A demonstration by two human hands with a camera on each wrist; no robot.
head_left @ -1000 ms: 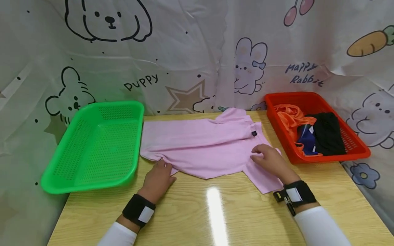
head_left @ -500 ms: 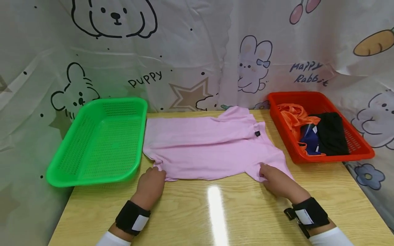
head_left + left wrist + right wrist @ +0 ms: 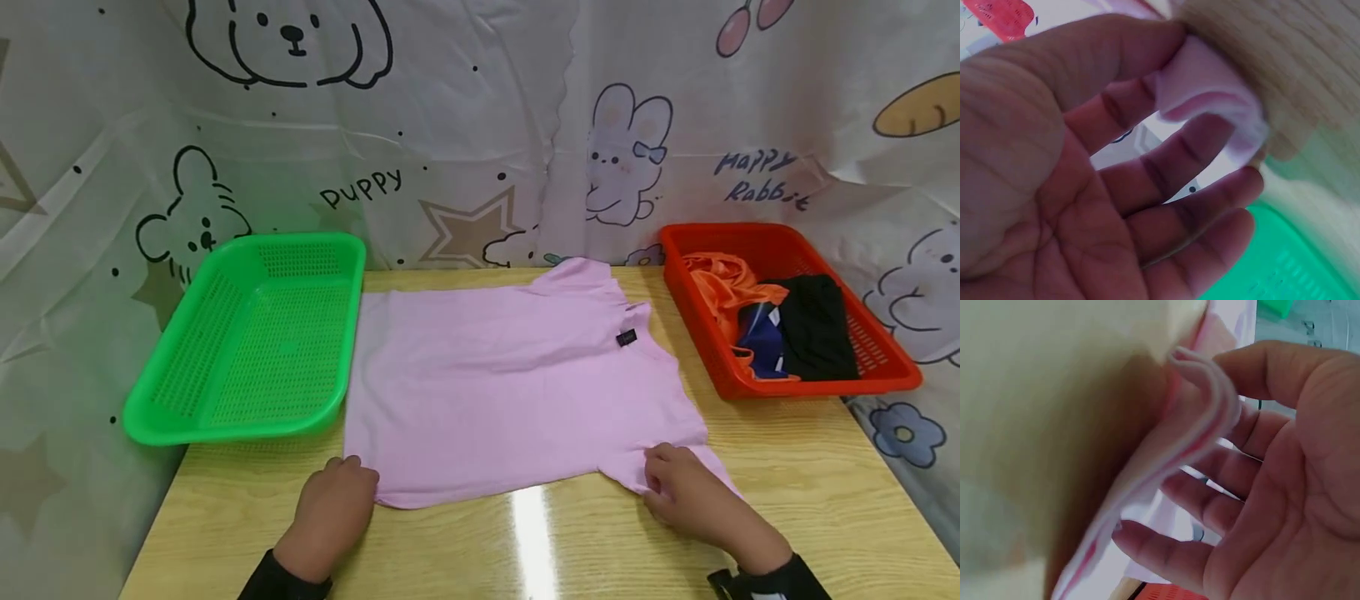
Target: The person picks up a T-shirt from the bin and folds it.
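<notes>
A pink T-shirt (image 3: 480, 400) lies spread on the table, its neckline with a black label (image 3: 626, 337) to the right and its hem to the left. My left hand (image 3: 333, 508) pinches the near corner of the hem; in the left wrist view a fold of pink cloth (image 3: 1200, 81) sits between thumb and fingers. At the near sleeve, my right hand (image 3: 693, 500) grips the cloth, and the right wrist view shows the layered edge (image 3: 1210, 412) bunched between thumb and fingers. A shallow crease crosses the middle of the shirt.
A green plastic basket (image 3: 345, 350) stands at the left, with nothing in it. At the back right a red basket (image 3: 885, 342) holds orange cloth (image 3: 723, 287), black cloth (image 3: 817, 325) and a dark blue piece (image 3: 763, 342). A patterned curtain (image 3: 480, 125) hangs behind the table.
Both hands have taken hold of the near side of the T-shirt and drawn it toward the body. The shirt is wider and flatter, with its folds mostly pulled out.
</notes>
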